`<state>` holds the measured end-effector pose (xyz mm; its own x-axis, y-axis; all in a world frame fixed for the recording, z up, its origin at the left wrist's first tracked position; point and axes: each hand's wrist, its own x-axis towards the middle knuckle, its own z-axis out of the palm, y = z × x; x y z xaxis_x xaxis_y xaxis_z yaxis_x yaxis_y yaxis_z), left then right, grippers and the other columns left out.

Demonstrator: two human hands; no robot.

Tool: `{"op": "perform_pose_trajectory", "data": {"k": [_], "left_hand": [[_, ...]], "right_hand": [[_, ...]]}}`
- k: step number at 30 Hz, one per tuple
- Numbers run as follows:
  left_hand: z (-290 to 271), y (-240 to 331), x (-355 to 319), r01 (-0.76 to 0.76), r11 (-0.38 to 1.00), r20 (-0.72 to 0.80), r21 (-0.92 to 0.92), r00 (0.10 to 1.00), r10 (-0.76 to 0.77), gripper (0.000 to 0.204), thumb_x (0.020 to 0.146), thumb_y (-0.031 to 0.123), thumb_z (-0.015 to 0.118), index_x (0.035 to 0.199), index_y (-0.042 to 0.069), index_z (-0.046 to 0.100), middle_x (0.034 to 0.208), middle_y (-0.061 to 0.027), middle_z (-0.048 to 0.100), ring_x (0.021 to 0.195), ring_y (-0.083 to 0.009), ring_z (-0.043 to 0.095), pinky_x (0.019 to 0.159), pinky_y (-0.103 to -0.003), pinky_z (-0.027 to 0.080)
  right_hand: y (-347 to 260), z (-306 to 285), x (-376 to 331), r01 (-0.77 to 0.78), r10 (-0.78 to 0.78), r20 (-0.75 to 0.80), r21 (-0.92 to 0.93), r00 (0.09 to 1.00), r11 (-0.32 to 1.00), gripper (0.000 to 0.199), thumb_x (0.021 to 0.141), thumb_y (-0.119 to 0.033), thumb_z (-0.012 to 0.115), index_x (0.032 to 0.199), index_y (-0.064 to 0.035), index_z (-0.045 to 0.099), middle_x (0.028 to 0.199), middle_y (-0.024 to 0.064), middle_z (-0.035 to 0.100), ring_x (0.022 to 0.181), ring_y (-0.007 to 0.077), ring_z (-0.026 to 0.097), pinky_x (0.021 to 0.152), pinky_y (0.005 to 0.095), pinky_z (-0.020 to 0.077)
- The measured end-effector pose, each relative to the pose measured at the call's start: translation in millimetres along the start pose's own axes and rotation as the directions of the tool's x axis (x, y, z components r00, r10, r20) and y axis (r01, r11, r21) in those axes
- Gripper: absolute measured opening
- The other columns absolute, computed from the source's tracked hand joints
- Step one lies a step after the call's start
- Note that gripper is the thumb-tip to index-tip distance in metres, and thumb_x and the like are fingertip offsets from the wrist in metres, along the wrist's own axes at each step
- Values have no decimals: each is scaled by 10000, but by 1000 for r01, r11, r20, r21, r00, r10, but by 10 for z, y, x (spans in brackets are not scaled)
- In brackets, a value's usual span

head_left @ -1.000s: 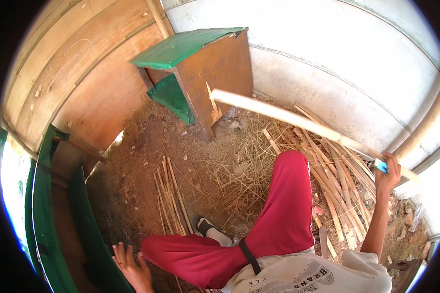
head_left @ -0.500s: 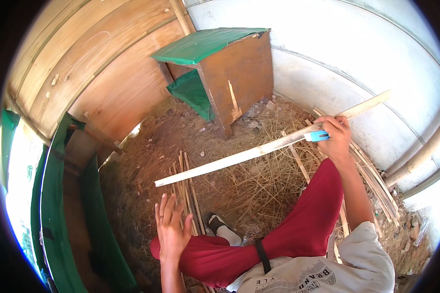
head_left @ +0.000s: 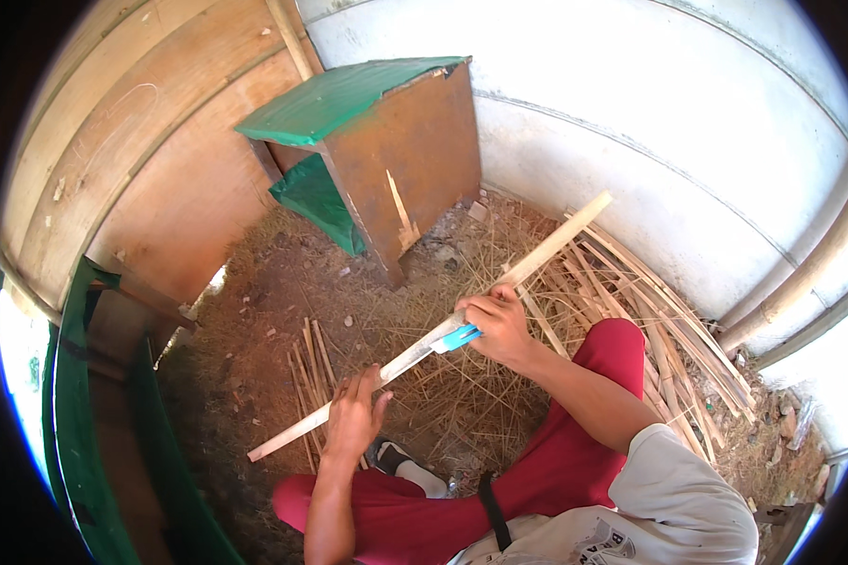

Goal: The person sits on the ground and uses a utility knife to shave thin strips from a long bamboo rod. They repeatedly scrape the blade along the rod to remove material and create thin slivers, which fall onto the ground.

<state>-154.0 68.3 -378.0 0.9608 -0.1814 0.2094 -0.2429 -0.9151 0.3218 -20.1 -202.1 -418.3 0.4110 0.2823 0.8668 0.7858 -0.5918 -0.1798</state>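
A long, pale bamboo strip (head_left: 551,250) slants across in front of me, its left end lower and nearer. Toward the left end, my left hand (head_left: 350,416) is closed over it, fingers on top and thumb to the side. My right hand (head_left: 499,325) grips the strip farther up. That same hand also holds a blue utility knife (head_left: 460,338), whose pale tip lies close along the strip and points toward my left hand. Whether the tip touches the strip, I cannot tell.
Several thin strips (head_left: 313,363) lie on the dirt floor behind my left hand. A larger pile of strips (head_left: 664,325) is by the white wall at right. A brown cabinet (head_left: 415,151) with a green cover stands ahead; green-covered shelving (head_left: 113,405) is at left.
My left hand, raised and apart before, has closed on the bamboo strip. My right hand has come down and leftward with the strip and knife, and the strip slants more steeply.
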Motion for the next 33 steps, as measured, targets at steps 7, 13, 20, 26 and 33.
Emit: {"op": "perform_pose_trajectory", "data": {"k": [7,13,20,26,33], "left_hand": [[138,-13,-69,-31,999,-99,14,995,32,351,835,60,733,1165,9,625,946,-167,682,799,-376,683,685,-434,554],[136,-133,-175,41,994,-246,97,969,-16,230,808,34,743,1016,36,645,941,-125,679,743,-343,687,648,-411,562],[141,-220,-196,-22,948,-464,318,868,177,210,748,-27,695,915,69,613,948,-64,660,776,-274,678,673,-392,534],[183,-146,-203,11,973,-540,232,833,119,308,727,-63,752,971,66,617,1044,-100,628,896,-288,628,797,-404,477],[246,-204,-213,5,989,-491,148,868,69,384,702,-57,804,1018,60,621,1071,-107,623,968,-299,626,821,-416,466]], "right_hand": [[3,52,-109,-53,47,83,60,995,997,219,686,-21,775,851,-98,653,926,2,724,750,143,628,763,316,397],[-8,21,-177,-155,117,309,101,944,983,331,673,13,759,979,-107,724,951,-6,725,740,174,661,737,328,449],[-22,77,-220,-203,164,408,53,898,978,248,699,-55,783,938,-92,732,970,10,729,742,222,704,681,343,559],[-35,98,-177,-275,221,396,84,891,958,279,679,-145,841,930,-61,752,940,33,730,665,231,685,587,351,559],[-44,117,-110,-386,321,450,57,833,921,211,701,-188,850,865,-88,763,813,35,697,657,254,672,584,382,524]]}}
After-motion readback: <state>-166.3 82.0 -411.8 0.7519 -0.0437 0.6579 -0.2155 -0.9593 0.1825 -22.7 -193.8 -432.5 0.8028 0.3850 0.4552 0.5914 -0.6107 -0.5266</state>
